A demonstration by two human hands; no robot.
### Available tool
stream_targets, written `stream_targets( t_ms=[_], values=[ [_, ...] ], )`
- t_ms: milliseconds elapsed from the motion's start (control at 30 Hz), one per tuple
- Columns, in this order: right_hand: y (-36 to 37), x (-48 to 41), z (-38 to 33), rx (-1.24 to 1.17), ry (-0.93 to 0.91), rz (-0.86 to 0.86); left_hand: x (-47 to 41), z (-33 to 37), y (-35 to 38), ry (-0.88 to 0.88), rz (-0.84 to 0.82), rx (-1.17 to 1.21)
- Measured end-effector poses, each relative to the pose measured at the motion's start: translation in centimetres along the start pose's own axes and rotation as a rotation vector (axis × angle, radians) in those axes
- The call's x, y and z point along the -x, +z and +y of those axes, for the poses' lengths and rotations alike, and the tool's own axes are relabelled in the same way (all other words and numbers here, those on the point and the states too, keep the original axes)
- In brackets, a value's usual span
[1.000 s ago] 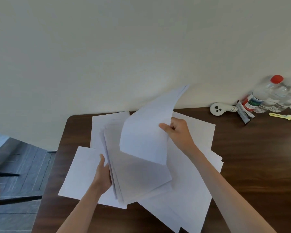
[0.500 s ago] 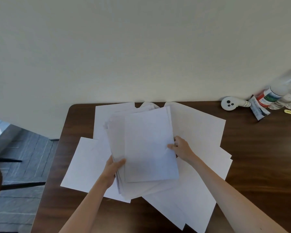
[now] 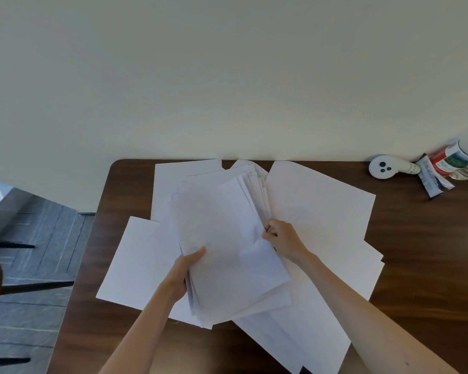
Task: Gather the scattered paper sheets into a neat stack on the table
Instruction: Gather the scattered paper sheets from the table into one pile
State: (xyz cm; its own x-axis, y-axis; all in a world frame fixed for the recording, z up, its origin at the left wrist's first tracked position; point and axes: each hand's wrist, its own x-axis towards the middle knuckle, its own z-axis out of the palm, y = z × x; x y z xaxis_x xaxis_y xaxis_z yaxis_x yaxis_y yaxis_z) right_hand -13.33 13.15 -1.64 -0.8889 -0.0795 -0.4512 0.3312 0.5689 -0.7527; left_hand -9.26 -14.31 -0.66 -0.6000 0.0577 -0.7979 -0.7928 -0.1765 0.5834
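Note:
A thick stack of white paper sheets (image 3: 227,255) is held tilted above the dark brown table (image 3: 416,238), its far edges fanned apart. My left hand (image 3: 184,273) grips the stack's left edge, thumb on top. My right hand (image 3: 281,238) pinches the stack's right edge. Loose sheets lie flat under and around it: one at the left (image 3: 130,260), one at the far left (image 3: 179,174), a large one at the right (image 3: 319,211) and several at the near right (image 3: 308,336).
At the table's far right corner lie a white round device with a handle (image 3: 382,167), a dark sachet (image 3: 430,180) and plastic bottles (image 3: 457,157). The wall runs along the table's far edge. Left of the table are grey floorboards (image 3: 38,238) and dark chair legs.
My right hand laid the lifted sheet onto the stack, then moved to grip the stack's right edge. The stack's far edges now fan out. My view has shifted left and down.

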Motion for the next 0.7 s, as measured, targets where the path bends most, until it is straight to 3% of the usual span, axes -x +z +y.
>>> stream_targets(
  t_ms=[67, 233, 367, 600, 700],
  values=[
    [-0.4, 0.2, 0.3, -0.010, 0.029, 0.059, -0.2, 0.0, 0.0, 0.010, 0.014, -0.030],
    [-3.6, 1.3, 2.3, 0.309, 0.185, 0.552, -0.2, -0.9, 0.1, 0.118, 0.056, -0.012],
    [-6.0, 2.0, 4.9, 0.351, 0.433, 0.460, 0.1, -1.4, 0.7, 0.166, 0.096, -0.007],
    [-8.6, 1.8, 6.1, 0.291, 0.383, 0.371, 0.0, -1.7, 1.4, 0.164, 0.169, -0.005],
    [-9.2, 1.3, 5.9, 0.512, 0.403, 0.319, -0.2, -1.6, 1.7, 0.161, 0.198, -0.012]
  ],
)
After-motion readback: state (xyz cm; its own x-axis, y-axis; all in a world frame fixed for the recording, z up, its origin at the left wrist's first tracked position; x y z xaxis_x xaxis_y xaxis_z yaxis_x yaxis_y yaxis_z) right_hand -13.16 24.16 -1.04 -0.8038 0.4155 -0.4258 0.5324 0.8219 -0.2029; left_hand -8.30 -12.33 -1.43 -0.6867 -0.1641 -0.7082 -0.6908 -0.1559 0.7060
